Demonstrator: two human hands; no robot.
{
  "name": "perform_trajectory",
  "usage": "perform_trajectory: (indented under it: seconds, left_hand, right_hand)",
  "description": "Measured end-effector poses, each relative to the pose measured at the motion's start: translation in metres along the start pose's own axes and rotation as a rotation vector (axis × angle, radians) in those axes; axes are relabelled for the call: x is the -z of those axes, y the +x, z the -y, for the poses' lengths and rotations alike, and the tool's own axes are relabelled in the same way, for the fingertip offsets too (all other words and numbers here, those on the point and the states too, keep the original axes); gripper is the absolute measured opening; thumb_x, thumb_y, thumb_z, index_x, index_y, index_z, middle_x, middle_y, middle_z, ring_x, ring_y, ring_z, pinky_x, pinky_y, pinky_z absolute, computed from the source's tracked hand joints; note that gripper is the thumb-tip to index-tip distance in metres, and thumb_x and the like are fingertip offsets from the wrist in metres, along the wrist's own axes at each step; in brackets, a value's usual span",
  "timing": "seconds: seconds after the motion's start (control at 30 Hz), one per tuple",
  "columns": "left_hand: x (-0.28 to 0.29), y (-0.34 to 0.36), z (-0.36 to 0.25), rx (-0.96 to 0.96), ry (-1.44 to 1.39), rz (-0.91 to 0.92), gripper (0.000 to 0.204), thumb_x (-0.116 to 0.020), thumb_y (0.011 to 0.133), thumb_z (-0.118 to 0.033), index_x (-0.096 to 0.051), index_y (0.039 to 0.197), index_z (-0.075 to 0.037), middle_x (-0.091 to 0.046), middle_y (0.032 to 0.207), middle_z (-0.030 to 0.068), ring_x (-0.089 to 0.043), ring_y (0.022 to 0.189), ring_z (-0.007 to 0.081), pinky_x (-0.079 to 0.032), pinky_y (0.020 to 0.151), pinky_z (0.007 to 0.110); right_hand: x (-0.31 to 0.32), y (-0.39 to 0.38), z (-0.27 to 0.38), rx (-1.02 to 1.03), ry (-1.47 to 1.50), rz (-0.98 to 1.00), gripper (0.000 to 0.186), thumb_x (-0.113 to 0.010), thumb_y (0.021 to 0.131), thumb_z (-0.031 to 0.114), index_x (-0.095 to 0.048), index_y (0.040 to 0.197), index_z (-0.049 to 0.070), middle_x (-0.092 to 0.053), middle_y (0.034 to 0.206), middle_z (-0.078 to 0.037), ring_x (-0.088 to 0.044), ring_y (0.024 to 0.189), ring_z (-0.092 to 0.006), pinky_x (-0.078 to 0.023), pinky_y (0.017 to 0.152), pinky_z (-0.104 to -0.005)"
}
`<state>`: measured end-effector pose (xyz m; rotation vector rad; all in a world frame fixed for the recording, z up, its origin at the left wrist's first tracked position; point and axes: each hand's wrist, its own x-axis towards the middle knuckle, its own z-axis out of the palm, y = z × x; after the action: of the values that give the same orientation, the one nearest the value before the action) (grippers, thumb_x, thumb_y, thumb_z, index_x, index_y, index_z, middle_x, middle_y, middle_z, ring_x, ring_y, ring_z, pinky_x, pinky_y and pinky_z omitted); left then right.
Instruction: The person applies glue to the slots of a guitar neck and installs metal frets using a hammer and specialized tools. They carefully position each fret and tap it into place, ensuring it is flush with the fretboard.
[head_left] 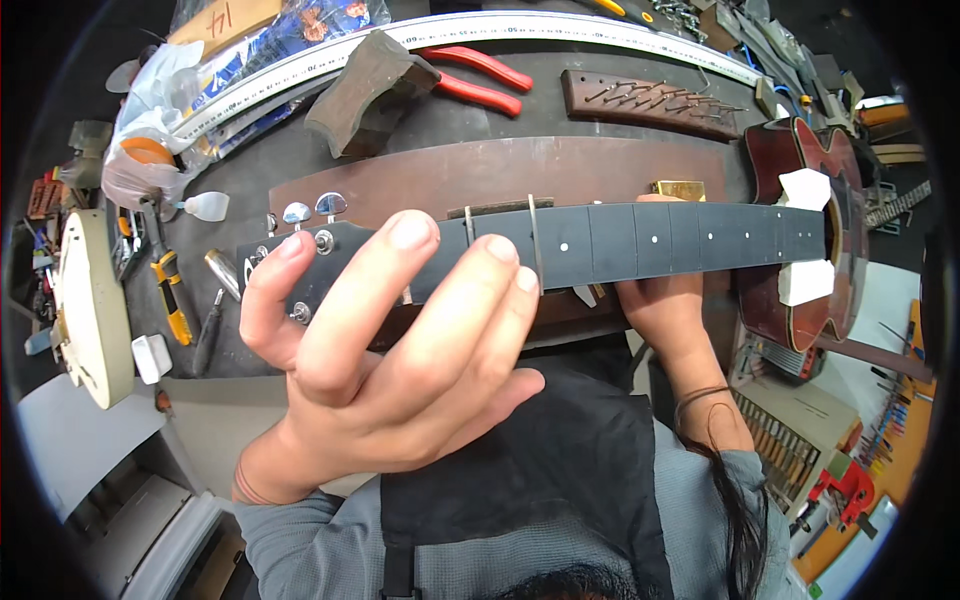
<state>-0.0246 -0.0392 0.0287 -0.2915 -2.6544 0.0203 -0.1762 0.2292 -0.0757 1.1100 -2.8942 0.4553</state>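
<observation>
A guitar neck with a dark fingerboard point(680, 240) and small white dots crosses in front of me. Its headstock, with metal tuning pegs point(330, 204), lies at the left; the reddish-brown guitar body point(765, 185) is at the right. My left hand point(400, 350) is raised over the headstock end, fingers apart and slightly bent, apparently empty. Close to its fingertips a metal fret point(534, 225) crosses the fingerboard. Beneath the neck, my right hand point(668, 310) wraps around it; most of those fingers are hidden. White pieces point(807, 284) flank the fingerboard on the body.
Behind the neck are a brass block point(680, 189), a dark shaped block point(365, 95), red-handled pliers point(480, 95) and a wooden holder with thin metal pieces point(650, 103). A long ruler point(480, 26) spans the back. Yellow-and-black-handled tools point(172, 295) and a squeeze bottle point(207, 206) lie left.
</observation>
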Motion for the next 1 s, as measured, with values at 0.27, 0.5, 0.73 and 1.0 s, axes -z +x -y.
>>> perform_trajectory:
  seconds: [0.27,0.5,0.73,1.0]
  left_hand:
    - [0.001,0.025,-0.021,0.026,0.201,0.157,0.059,-0.06,0.098,-0.068,-0.079,0.125,-0.019,-0.066,0.137,-0.0032,-0.048,0.138,0.0279,-0.028,0.122,0.052]
    - [0.015,0.029,-0.029,0.043,0.121,0.269,0.063,-0.065,0.093,-0.066,-0.08,0.123,-0.013,-0.068,0.136,-0.002,-0.049,0.137,0.0286,-0.025,0.123,0.054]
    - [0.01,0.043,-0.029,0.129,0.154,0.268,0.07,-0.062,0.096,-0.071,-0.078,0.127,-0.011,-0.068,0.139,0.0028,-0.051,0.136,0.0294,-0.023,0.124,0.053]
    - [0.008,0.016,-0.044,0.076,0.017,0.184,0.057,-0.073,0.098,-0.053,-0.051,0.134,-0.015,-0.077,0.132,0.0092,-0.06,0.135,0.0304,-0.014,0.127,0.056]
  right_hand:
    - [0.006,0.006,0.0,0.087,0.088,-0.057,0.04,-0.071,0.089,0.016,-0.064,0.127,0.003,-0.062,0.13,-0.019,-0.057,0.124,-0.0435,-0.047,0.106,-0.0515]
    - [0.019,0.018,0.002,0.18,0.152,-0.079,0.025,-0.071,0.088,0.017,-0.066,0.111,0.006,-0.058,0.116,-0.017,-0.056,0.113,-0.042,-0.046,0.101,-0.0535]
    - [0.016,0.015,0.0,0.2,0.122,-0.119,0.027,-0.071,0.089,0.019,-0.066,0.112,0.006,-0.056,0.114,-0.016,-0.055,0.113,-0.0413,-0.044,0.101,-0.0549]
    - [0.008,0.006,-0.008,0.198,0.212,-0.122,0.044,-0.075,0.087,0.018,-0.064,0.128,0.007,-0.06,0.127,-0.016,-0.055,0.123,-0.0415,-0.044,0.104,-0.0548]
